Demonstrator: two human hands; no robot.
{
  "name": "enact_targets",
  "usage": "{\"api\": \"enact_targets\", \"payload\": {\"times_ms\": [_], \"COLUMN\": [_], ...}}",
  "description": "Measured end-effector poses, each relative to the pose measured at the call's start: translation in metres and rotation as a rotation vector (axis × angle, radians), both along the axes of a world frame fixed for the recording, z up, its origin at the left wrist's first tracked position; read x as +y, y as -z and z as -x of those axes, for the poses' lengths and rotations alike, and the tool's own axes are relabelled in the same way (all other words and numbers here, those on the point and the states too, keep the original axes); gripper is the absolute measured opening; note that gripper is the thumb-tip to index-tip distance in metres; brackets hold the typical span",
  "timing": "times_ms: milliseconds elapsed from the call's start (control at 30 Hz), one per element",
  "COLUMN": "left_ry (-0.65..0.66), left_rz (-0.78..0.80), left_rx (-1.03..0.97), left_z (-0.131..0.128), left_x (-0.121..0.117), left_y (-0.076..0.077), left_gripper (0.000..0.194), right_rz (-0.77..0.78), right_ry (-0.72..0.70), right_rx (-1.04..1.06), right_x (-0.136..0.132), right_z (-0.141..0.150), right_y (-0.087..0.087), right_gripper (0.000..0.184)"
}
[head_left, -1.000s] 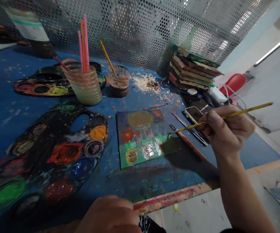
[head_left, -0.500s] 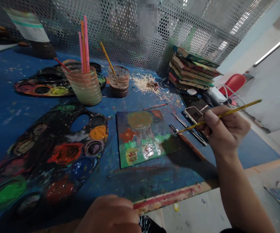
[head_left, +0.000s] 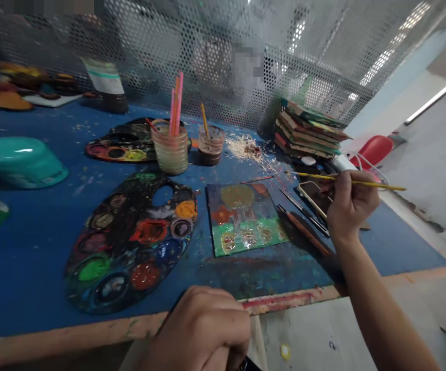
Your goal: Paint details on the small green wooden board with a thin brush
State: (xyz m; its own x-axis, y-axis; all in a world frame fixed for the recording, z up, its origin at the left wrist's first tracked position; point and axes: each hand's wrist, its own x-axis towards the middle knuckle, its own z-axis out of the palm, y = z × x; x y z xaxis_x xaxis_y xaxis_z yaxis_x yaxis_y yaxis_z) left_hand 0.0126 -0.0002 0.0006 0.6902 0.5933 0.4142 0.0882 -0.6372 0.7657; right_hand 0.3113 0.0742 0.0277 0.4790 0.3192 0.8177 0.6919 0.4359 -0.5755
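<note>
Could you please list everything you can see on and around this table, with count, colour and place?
Table: one, blue, paint-stained.
Painting: one, green and dark, centre.
Palettes: two, black; big palette left of the painting, far palette behind it.
Cup: one, clear, holding pink and orange sticks.
Jar: one, brownish, right of the cup.
Boards: one stack, back right.
Phone: one, dark, under the right hand.
Bowl: one, teal, upside down at left.
Mesh: one screen, grey, behind.
Brush: one, yellow.
Right hand: holds the brush.
Left hand: closed, near edge.
</note>
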Motion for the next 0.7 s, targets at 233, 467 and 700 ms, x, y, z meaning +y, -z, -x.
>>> {"api": "enact_targets", "payload": {"times_ms": [233, 467, 700], "left_ry": [0.111, 0.113, 0.136], "left_rz": [0.153, 0.168, 0.203], "left_rx": [0.002, -0.018, 0.035], "left_z": [0.004, 0.002, -0.004], "left_x": [0.008, 0.009, 0.012], "left_y": [-0.006, 0.004, 0.014], "left_gripper": [0.012, 0.008, 0.005], "right_rz": [0.050, 0.200, 0.543], "right_ry": [-0.052, -0.386, -0.416], "right_rx": [0.107, 0.112, -0.135], "right_x": [0.007, 0.060, 0.145], "right_z": [0.002, 0.037, 0.090], "right_y": [0.004, -0.056, -0.095], "right_gripper": [0.022, 0.027, 0.019]}}
